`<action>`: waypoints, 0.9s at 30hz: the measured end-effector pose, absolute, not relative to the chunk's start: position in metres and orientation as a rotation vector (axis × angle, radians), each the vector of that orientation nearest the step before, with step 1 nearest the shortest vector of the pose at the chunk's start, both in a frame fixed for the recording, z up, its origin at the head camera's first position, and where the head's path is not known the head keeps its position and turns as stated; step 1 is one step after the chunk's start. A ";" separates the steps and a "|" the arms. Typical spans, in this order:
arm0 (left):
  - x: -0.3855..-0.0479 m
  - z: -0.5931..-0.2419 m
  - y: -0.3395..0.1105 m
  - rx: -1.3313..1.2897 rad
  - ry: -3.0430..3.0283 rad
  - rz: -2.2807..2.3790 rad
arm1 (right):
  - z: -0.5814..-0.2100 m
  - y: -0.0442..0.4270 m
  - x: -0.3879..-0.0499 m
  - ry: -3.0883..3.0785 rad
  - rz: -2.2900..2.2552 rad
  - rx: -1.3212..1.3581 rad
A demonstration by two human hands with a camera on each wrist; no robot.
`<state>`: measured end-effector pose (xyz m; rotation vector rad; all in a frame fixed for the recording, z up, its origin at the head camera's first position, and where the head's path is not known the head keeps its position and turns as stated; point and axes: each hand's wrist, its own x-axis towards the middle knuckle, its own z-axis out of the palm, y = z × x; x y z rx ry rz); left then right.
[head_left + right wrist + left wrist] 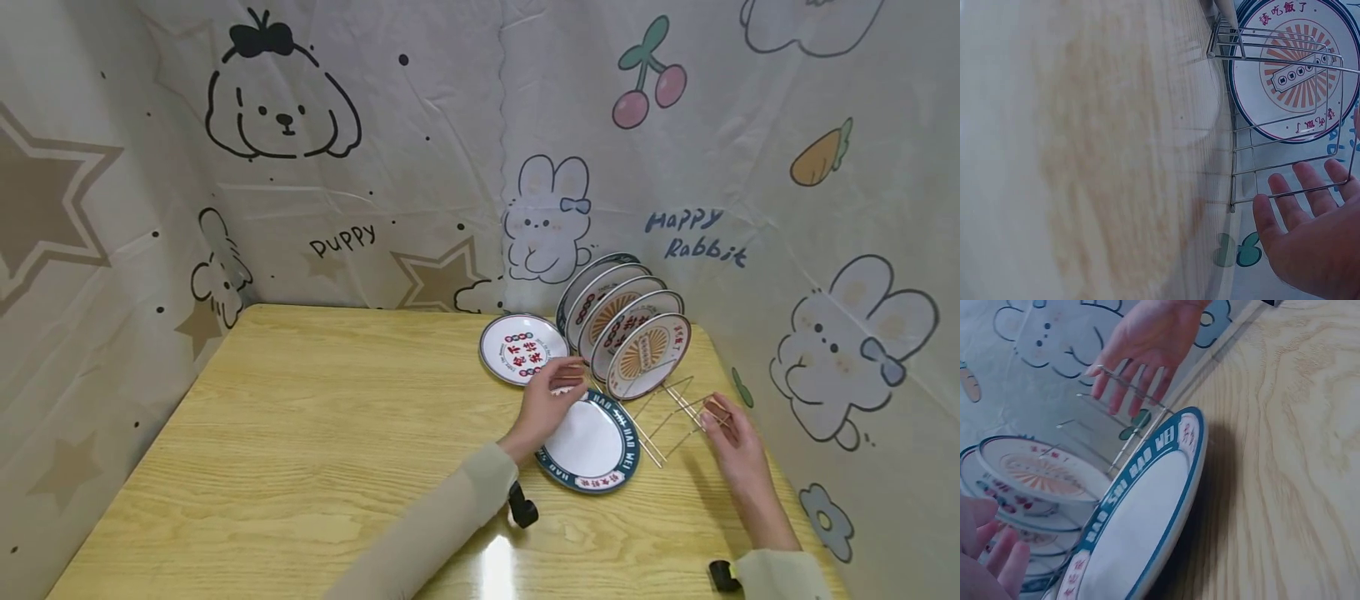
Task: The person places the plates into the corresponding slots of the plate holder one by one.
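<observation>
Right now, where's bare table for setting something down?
Bare table stretches left of the leftmost plate and left hand. A smaller patch fronts the green-rimmed plate, left of the right hand. Crowded: around the rack of standing plates.

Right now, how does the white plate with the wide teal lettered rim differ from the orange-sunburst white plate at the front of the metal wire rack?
The teal-rimmed plate lies face-up beside the wire rack; the sunburst plate stands tilted in it. The teal-rimmed plate's centre is plain white; the sunburst plate's carries orange rays. Both are round.
</observation>
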<state>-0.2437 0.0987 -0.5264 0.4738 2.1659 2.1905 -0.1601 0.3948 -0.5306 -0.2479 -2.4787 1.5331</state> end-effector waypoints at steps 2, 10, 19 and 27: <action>-0.244 -0.527 0.088 0.457 2.180 2.196 | -0.531 0.395 -0.160 -2.483 1.521 -0.248; -0.238 -0.536 0.047 0.297 2.252 2.147 | -0.530 0.395 -0.159 -2.526 1.498 -0.264; -0.225 -0.554 0.016 0.165 2.398 1.936 | -0.528 0.394 -0.158 -2.524 1.512 -0.252; -0.215 -0.555 0.017 0.082 2.101 1.952 | -0.527 0.392 -0.157 -2.530 1.491 -0.276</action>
